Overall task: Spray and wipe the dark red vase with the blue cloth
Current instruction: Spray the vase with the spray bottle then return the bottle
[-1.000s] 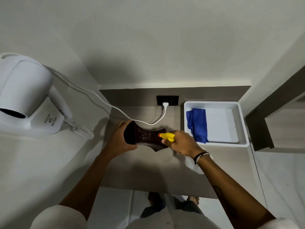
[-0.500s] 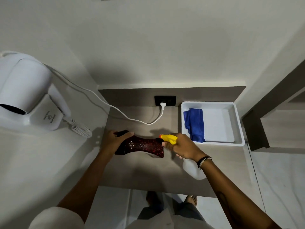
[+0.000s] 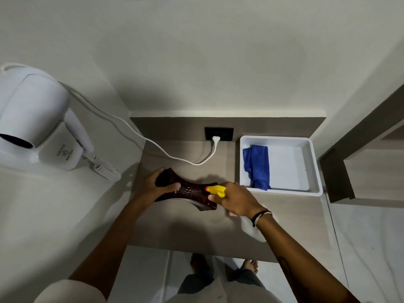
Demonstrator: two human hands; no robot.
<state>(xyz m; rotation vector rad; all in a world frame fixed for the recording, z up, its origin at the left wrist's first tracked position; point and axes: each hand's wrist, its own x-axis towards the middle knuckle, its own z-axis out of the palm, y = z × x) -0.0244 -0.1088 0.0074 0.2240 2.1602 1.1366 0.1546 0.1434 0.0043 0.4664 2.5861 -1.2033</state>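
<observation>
Vase held on its side over the counter, sprayer at its end.

The counter [image 3: 185,232] carries a white tray [image 3: 314,171] at the right, where the blue cloth [image 3: 258,166] lies untouched as before. The dark red vase [image 3: 192,192], flatter half a second ago, now tilts with its right end lower. The left hand [image 3: 153,186] stays wrapped around its left end, thumb across the front. The right hand [image 3: 236,200] stays closed on the spray bottle [image 3: 217,190], its yellow nozzle seemingly touching the vase, though that is hard to tell.
</observation>
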